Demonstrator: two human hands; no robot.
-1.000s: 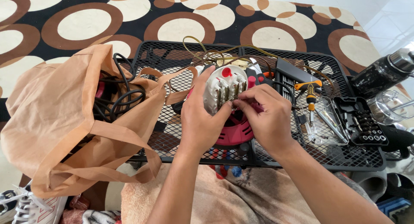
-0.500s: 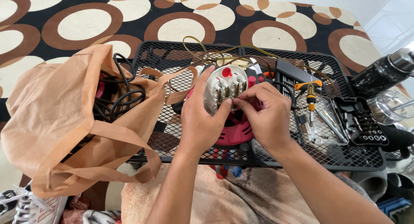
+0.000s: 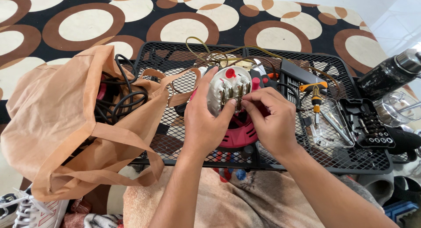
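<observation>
White ribbed plastic disc (image 3: pixel 230 90) with metal prongs, clasped by the left hand (image 3: pixel 205 118); right hand (image 3: pixel 272 118) pinches one prong.

My left hand (image 3: pixel 205 122) covers the near side of the round white plastic switch part with metal contacts (image 3: pixel 229 90), and my right hand (image 3: pixel 271 122) hides much of the red round housing (image 3: pixel 239 133) beneath. The dark metal flask (image 3: pixel 388 74) and white sneaker (image 3: pixel 26 210) run off the picture's edges, and the black cables (image 3: pixel 118 96) vanish inside the tan cloth bag (image 3: pixel 57 122).
</observation>
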